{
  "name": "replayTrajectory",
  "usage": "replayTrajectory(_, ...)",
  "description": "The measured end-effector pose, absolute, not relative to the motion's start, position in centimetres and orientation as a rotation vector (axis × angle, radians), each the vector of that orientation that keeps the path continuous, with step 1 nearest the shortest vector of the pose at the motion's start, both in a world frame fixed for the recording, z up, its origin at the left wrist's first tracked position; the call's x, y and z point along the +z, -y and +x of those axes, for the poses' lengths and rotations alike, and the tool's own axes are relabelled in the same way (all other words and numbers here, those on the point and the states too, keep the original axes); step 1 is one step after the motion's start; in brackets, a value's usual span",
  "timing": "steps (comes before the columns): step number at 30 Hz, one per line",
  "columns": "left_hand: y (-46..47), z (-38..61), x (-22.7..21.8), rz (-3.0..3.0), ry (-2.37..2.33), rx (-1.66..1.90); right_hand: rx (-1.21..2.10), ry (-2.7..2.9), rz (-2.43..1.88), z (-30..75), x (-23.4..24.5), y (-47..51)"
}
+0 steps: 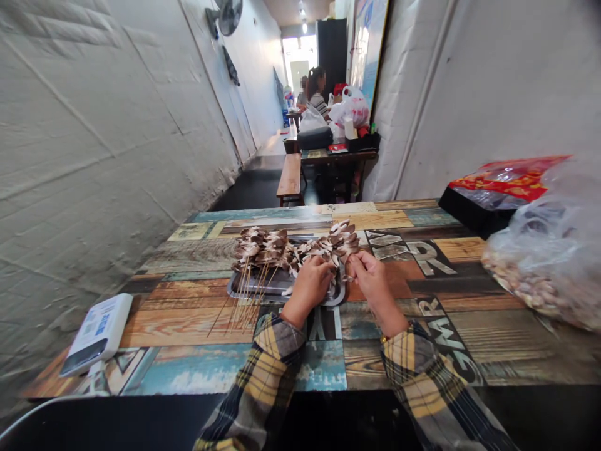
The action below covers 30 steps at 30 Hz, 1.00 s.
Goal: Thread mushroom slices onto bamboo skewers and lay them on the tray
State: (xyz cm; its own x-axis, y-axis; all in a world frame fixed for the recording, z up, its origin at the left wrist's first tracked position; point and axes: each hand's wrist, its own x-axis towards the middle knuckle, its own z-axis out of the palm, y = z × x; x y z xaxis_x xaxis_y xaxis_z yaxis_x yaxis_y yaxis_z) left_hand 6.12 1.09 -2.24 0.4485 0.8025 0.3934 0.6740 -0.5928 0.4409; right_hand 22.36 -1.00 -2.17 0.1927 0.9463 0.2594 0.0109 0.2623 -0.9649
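Observation:
A metal tray (235, 289) on the table holds a pile of skewered oyster mushrooms (260, 244), their thin bamboo sticks (246, 291) pointing toward me over the near rim. Loose mushroom pieces (300, 254) lie in the tray's right part. My left hand (310, 285) is closed above these pieces, its fingers curled; what is in them is hidden. At the tray's right end my right hand (373, 279) pinches the lower end of a mushroom skewer (344, 238), whose stacked caps lean up and left. Most of its stick is hidden by the hand.
A clear bag of garlic-like pieces (530, 275) and a black box with red packaging (488, 200) stand at the right. A white device with a cable (98, 332) lies at the left. Behind are a bench (290, 175), another table with bags, and people seated farther back.

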Motion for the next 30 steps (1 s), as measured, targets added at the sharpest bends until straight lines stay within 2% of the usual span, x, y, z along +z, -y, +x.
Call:
replayTrajectory(8,-1.1,7.6,-2.1,2.455,-1.263,0.894,0.877,1.167,-1.108,22.5,-1.9,1.0)
replayTrajectory(12,-1.5,7.4,-2.0,2.393,-1.429,0.933,0.852,1.181,-1.124,22.6,-2.0,1.0)
replayTrajectory(17,-1.6,6.6,-2.1,2.467,-1.527,0.772,0.844,1.21,-1.108,22.5,-2.1,1.0)
replayTrajectory(21,-1.5,6.9,-2.4,2.479,-1.476,0.777,0.859,1.211,-1.099,22.5,-2.2,0.9)
replayTrajectory(26,-1.8,6.9,-2.9,2.192,-1.34,0.927,0.873,1.22,-1.104,22.5,-2.4,0.9)
replayTrajectory(30,-1.9,6.0,-2.5,1.629,-1.248,1.208,0.938,1.222,-1.079,22.3,-2.2,1.1)
